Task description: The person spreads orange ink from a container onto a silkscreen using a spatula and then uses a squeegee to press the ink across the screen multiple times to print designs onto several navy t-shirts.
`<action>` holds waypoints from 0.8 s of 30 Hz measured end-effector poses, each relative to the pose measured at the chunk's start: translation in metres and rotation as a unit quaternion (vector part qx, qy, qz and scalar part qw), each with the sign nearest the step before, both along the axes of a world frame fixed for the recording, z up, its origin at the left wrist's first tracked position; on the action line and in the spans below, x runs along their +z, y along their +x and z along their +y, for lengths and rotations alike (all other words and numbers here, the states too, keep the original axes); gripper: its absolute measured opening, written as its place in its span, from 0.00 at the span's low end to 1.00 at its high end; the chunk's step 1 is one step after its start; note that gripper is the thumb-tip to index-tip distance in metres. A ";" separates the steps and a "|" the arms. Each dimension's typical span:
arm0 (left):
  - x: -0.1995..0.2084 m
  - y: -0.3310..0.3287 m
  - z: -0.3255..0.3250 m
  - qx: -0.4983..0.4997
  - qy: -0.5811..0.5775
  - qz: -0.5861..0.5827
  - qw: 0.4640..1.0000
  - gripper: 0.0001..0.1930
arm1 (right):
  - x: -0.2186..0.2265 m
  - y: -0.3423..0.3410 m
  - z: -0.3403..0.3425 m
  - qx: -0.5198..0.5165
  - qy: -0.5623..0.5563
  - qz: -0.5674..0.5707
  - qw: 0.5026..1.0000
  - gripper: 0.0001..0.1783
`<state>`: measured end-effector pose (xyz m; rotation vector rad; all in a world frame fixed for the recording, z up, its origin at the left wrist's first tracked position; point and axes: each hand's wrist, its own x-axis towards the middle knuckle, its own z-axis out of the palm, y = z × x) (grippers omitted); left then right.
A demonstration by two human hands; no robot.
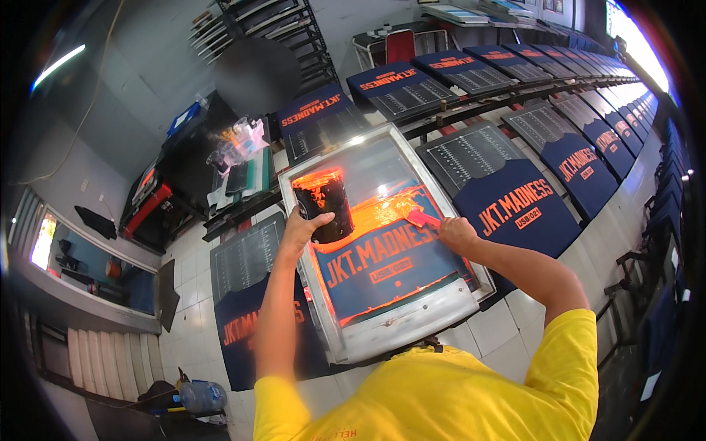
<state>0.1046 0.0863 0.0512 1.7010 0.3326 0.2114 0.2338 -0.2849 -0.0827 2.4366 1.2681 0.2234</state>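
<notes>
Printing frame (401, 323): big metal-edged rectangle, centre of scene, long axis running near to far and leaning left at far end; blue mesh with lettering, orange ink smeared across far half. Navy shirts (515, 206) lie on boards in rows to right and far side. Ink can (324, 203): black, streaked orange, upright over frame's far left part. Left hand (303, 228): fingers wrapped tight round can. Right hand (457, 234): fingers closed on red spatula (421, 217), blade pointing left into ink.
</notes>
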 end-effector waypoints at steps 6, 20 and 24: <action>0.012 0.009 -0.034 -0.033 -0.004 -0.023 0.999 0.36 | 0.000 -0.023 0.012 -0.126 0.017 0.106 0.986 0.08; 0.002 0.016 -0.029 -0.022 0.084 -0.079 0.993 0.36 | 0.084 -0.051 0.006 -0.150 0.040 0.135 0.979 0.08; -0.018 0.020 -0.025 0.009 0.175 -0.090 0.980 0.44 | 0.126 -0.044 -0.003 -0.156 0.082 0.157 0.972 0.10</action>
